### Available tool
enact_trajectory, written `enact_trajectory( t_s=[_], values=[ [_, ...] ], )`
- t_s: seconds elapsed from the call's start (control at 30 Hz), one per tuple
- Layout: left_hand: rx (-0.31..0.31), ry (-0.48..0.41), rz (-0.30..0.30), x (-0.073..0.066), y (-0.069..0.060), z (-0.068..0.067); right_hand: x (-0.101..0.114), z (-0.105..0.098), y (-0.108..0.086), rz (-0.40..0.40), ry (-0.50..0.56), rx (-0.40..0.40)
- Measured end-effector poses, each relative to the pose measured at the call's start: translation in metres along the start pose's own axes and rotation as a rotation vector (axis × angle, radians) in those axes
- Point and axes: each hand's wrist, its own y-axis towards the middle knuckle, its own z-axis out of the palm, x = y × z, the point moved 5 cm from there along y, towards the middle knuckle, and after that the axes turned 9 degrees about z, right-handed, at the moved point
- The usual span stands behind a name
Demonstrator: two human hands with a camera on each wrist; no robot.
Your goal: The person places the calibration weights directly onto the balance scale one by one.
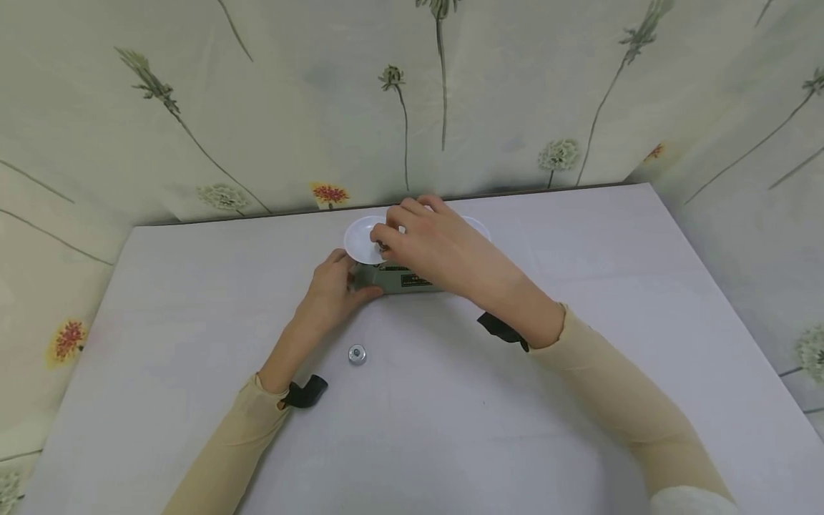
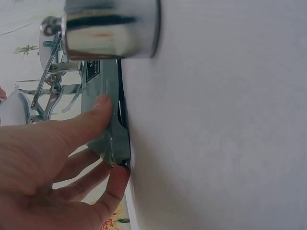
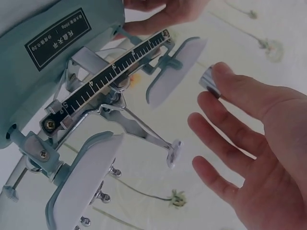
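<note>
A green-based balance scale (image 1: pixel 399 280) stands near the table's back edge. My left hand (image 1: pixel 330 290) grips the left end of its base, thumb on the front and fingers behind, as the left wrist view also shows. Above the left pan (image 1: pixel 360 239), my right hand (image 1: pixel 425 239) pinches a small shiny metal weight (image 3: pixel 209 82) between thumb and forefinger, its other fingers spread. That weight is apart from the pan (image 3: pixel 180 72). Several knobbed weights (image 3: pixel 102 195) sit on the other pan (image 3: pixel 81 191), which my right hand mostly hides in the head view.
A knobbed metal weight (image 1: pixel 357 354) stands alone on the white table (image 1: pixel 515 429), in front of the scale and near my left wrist. A flower-patterned cloth (image 1: pixel 290 107) hangs behind the table's back edge and along the sides.
</note>
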Motion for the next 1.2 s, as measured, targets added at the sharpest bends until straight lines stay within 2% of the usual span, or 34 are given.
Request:
enact_trajectory(
  t_s=[0.4, 0.9, 1.2],
  values=[
    [0.001, -0.01, 0.027, 0.001, 0.003, -0.002, -0.003, 0.008, 0.016, 0.03, 0.005, 0.097],
    [0.015, -0.012, 0.01, 0.002, 0.003, -0.003, -0.002, 0.018, 0.026, 0.082, -0.029, 0.109],
    [0.018, -0.005, 0.019, 0.003, 0.004, -0.004, -0.004, 0.024, 0.028, 0.096, -0.026, 0.136]
  ],
)
